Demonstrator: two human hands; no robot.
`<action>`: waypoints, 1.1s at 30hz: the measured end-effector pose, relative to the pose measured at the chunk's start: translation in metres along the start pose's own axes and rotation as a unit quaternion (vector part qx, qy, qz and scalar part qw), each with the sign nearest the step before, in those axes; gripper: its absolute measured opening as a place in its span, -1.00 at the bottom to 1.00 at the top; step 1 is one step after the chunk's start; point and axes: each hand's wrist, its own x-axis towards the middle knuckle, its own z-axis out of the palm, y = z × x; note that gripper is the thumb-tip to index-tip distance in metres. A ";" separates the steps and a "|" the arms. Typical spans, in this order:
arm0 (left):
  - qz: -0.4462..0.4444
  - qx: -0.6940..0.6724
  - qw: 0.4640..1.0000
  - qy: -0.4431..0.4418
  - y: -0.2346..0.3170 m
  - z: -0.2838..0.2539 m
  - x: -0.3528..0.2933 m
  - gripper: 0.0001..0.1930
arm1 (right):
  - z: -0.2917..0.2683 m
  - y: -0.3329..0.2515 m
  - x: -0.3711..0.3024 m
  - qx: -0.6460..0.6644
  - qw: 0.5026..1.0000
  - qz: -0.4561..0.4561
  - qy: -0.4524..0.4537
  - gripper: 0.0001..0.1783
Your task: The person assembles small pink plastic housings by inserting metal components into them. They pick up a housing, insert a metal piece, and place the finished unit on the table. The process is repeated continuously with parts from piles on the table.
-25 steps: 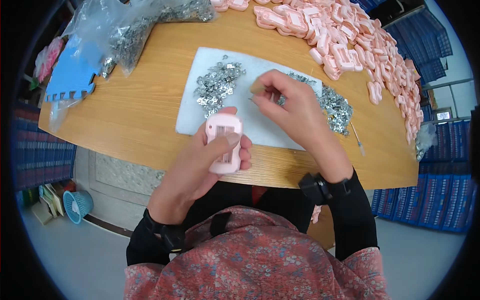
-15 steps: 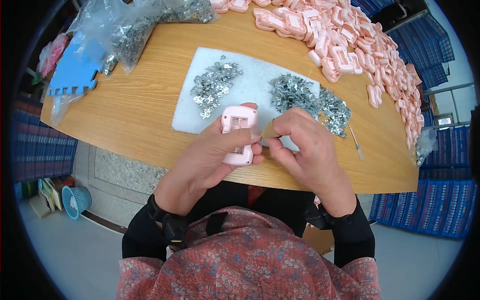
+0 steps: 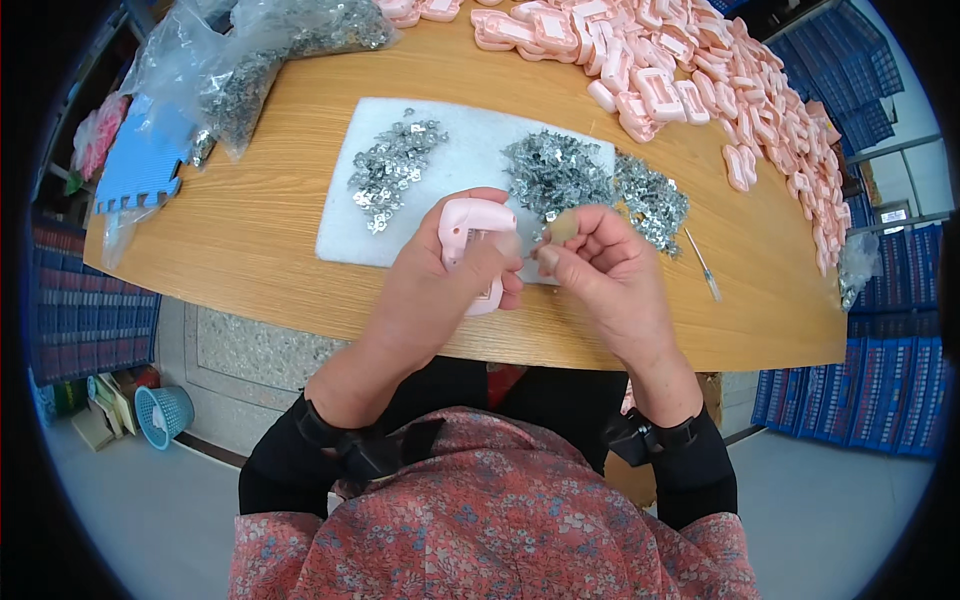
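— What's in the left hand?

— A pink plastic casing, its grip closed round it, just above the worktop edge. The right hand has fingertips pinched together beside it; what they hold I can't tell.

— Advice?

— Steady the casing over the white pad, near the metal clips.

You hold a pale pink plastic casing over a white foam pad strewn with silvery metal bits, pink casings at one o'clock, blue foam tile at ten.
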 end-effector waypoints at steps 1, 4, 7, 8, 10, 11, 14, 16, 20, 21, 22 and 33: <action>-0.043 -0.067 0.997 -0.007 0.002 -0.001 0.001 -0.55 | 0.000 -0.001 0.000 -0.038 0.998 -0.041 0.013 -0.86; -0.111 -0.134 0.984 -0.024 -0.001 -0.005 0.004 -0.50 | 0.008 -0.010 0.001 -0.167 0.978 -0.121 0.025 -0.87; -0.135 -0.138 0.981 -0.036 -0.003 -0.002 0.004 -0.47 | 0.011 -0.011 0.002 -0.305 0.937 -0.165 0.029 -0.85; -0.140 -0.141 0.979 -0.039 -0.004 -0.001 0.003 -0.47 | 0.011 -0.010 0.001 -0.351 0.919 -0.176 0.031 -0.84; -0.147 -0.142 0.978 -0.031 -0.006 0.001 0.003 -0.47 | 0.013 -0.009 0.002 -0.382 0.895 -0.228 0.036 -0.83; -0.151 -0.143 0.978 -0.028 -0.008 0.002 0.003 -0.47 | 0.013 -0.008 0.002 -0.397 0.882 -0.253 0.038 -0.82; -0.133 -0.123 0.983 -0.034 -0.012 0.003 0.004 -0.48 | 0.015 -0.006 -0.002 -0.461 0.841 -0.281 0.041 -0.81; -0.127 -0.117 0.985 -0.022 -0.015 0.003 0.005 -0.48 | 0.017 -0.004 -0.003 -0.499 0.799 -0.333 0.036 -0.79; -0.131 -0.137 0.982 -0.011 -0.014 0.000 0.007 -0.47 | 0.018 -0.001 -0.007 -0.496 0.796 -0.344 0.048 -0.77; -0.137 -0.143 0.980 -0.019 -0.014 -0.001 0.006 -0.47 | 0.016 -0.001 -0.009 -0.492 0.804 -0.329 0.052 -0.77; -0.143 -0.149 0.978 -0.026 -0.013 -0.003 0.006 -0.46 | 0.013 -0.002 -0.010 -0.488 0.813 -0.314 0.057 -0.76; -0.140 -0.110 0.982 -0.057 -0.012 0.006 0.002 -0.47 | 0.007 -0.001 -0.012 -0.276 0.951 -0.121 0.065 -0.79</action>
